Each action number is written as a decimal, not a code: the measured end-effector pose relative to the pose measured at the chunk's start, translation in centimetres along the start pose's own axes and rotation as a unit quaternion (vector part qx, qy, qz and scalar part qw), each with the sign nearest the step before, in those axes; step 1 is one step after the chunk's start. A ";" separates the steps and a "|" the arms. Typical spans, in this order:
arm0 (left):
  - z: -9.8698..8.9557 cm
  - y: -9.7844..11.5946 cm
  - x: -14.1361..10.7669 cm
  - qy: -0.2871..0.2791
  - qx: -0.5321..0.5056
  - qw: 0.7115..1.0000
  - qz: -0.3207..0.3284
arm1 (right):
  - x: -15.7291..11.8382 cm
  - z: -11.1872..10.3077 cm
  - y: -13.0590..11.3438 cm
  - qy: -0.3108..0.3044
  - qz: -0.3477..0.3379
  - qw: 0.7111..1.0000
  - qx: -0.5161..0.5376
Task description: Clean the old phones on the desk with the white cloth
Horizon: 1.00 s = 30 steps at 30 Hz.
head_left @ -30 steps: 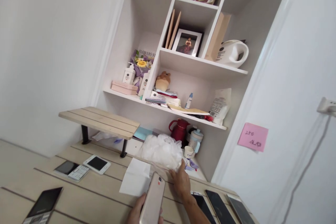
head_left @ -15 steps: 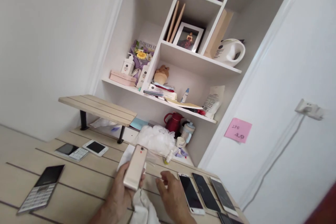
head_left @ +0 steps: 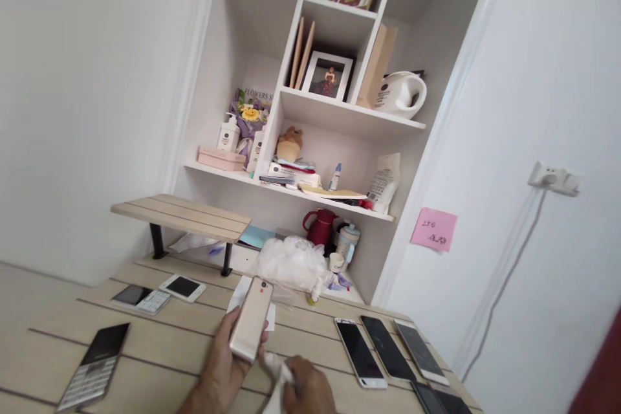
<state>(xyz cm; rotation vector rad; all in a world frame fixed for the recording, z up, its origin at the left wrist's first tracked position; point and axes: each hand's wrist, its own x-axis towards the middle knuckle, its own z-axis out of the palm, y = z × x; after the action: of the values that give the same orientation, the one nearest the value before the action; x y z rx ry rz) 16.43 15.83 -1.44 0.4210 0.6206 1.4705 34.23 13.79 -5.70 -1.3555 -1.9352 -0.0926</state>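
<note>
My left hand (head_left: 220, 365) grips a gold smartphone (head_left: 251, 319) upright, its back with the camera turned towards me. My right hand (head_left: 306, 388) is shut on a white cloth (head_left: 276, 372), just below the phone's lower end. A row of black-screened smartphones (head_left: 387, 348) lies on the wooden table (head_left: 160, 336) to the right of my hands. On the left lie several keypad phones, the nearest a black one (head_left: 94, 365). A white phone (head_left: 182, 287) lies beyond it. A sheet of white paper (head_left: 250, 297) lies behind the gold phone, partly hidden by it.
A crumpled clear plastic bag (head_left: 291, 265) and a red jug (head_left: 320, 228) stand beyond the table. A low wooden riser (head_left: 182, 217) stands at the back left. White shelves (head_left: 339, 110) hold assorted items, and a white wall with a pink note (head_left: 433, 229) is at right.
My right hand has moved from beside the phones onto the white cloth and closed on it. The gold phone stays in my left hand, and the view has shifted slightly.
</note>
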 end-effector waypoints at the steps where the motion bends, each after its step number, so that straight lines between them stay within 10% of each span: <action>1: 0.2 -0.2 -0.2 -0.004 0.000 1.000 -0.010 | 0.5 -0.7 0.4 0.018 -0.003 1.000 0.019; 10: 2.8 -4.7 -3.0 -0.046 -0.055 0.985 -0.159 | 0.2 -2.5 0.6 0.193 -0.055 0.969 0.142; 30: 3.6 -3.3 -2.9 -0.021 0.009 0.987 -0.156 | -0.2 -1.8 -2.0 0.159 -0.133 0.978 -0.016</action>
<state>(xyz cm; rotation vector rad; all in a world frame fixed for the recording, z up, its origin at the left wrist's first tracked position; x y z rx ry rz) 21.25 13.09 -0.27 0.3500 0.6356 1.1553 33.51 11.97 -3.87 -1.0216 -1.8326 -0.4463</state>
